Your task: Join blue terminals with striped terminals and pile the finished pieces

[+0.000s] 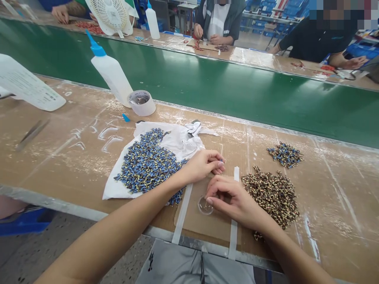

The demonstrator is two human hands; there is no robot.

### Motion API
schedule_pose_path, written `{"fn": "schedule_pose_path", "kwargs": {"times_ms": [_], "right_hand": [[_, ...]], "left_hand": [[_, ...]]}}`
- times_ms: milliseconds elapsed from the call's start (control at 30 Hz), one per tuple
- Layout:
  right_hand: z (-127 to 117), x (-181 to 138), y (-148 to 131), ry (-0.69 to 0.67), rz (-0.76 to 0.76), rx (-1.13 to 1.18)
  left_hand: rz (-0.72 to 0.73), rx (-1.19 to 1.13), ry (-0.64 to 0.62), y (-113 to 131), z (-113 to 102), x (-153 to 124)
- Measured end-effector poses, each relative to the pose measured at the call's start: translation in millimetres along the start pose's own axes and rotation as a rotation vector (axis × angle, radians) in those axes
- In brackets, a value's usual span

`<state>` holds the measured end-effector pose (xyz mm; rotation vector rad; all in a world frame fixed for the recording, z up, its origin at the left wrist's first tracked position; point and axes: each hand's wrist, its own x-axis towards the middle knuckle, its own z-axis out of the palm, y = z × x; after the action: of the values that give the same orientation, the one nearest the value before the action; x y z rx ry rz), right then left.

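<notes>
My left hand (205,162) is closed in a pinch beside the white cloth (112,188), and a speck of blue shows at its fingertips, like one of the small blue-and-yellow pieces (148,165) heaped on that cloth. Just nearer to me, my right hand (232,196) pinches thumb and finger together at the rim of a small clear round dish (205,206). Whatever lies between those fingertips is too small to name. Under both hands is a cardboard sheet (204,227) with strips of white tape. Right of my right hand lies a pile of small dark-and-cream pieces (272,197).
A smaller blue-and-brown pile (285,154) lies farther right. Behind the cloth stand a tape roll (142,103) and a white bottle with a blue nozzle (111,71). Tweezers (32,134) lie at left. Beyond the green belt (189,85), other people work near a fan (111,15).
</notes>
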<state>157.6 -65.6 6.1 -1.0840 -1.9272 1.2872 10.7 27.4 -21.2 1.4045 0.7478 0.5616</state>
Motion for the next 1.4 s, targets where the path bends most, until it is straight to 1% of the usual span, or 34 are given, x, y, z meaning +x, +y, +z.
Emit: {"fn": "schedule_pose_path", "kwargs": {"times_ms": [100,167,200,233,300,367,400,433,500,600,767,1000,1167,1400], "right_hand": [[-4.4,0.5,-1.6,0.034,0.021,0.137],[-13.3,-1.5,-1.5,0.057,0.014,0.245],[-19.0,-3.0,-0.6,0.092,0.010,0.285],[-25.0,-4.8,1.0,0.151,0.008,0.314],[-35.9,-7.7,5.7,0.336,0.005,0.337],[-43.0,-8.7,10.4,0.541,0.006,0.303],[-44.7,-8.3,11.9,0.621,0.006,0.266],[-45.3,-7.5,12.9,0.678,0.008,0.222],[-44.1,-5.2,13.2,0.742,0.018,0.138],[-40.3,-3.1,13.0,0.768,0.011,0.066],[-37.8,-4.7,17.4,0.763,0.023,-0.029],[-36.5,-4.2,20.9,0.746,0.053,-0.065],[-36.1,-4.4,20.0,0.700,0.069,-0.083],[-35.5,-5.5,19.1,0.685,0.066,-0.157]], "left_hand": [[0.021,0.042,-0.005,1.9,0.3,-1.5],[0.045,0.102,0.004,4.5,1.7,-2.9],[0.049,0.113,0.001,5.9,3.0,-3.6],[0.043,0.100,-0.010,7.0,4.6,-4.1],[0.014,0.022,-0.048,7.9,8.4,-4.9],[-0.011,-0.051,-0.089,6.8,11.9,-5.3],[-0.012,-0.061,-0.104,5.7,13.2,-5.4],[-0.009,-0.059,-0.117,4.6,14.2,-5.5],[-0.004,-0.041,-0.137,3.0,15.2,-5.8],[-0.013,-0.021,-0.140,3.1,15.4,-6.3],[-0.025,-0.018,-0.147,5.7,15.6,-6.5],[-0.025,-0.013,-0.143,6.8,17.1,-6.4],[-0.004,0.013,-0.147,7.0,16.7,-6.6],[0.028,0.029,-0.149,2.2,16.4,-7.6]]}}
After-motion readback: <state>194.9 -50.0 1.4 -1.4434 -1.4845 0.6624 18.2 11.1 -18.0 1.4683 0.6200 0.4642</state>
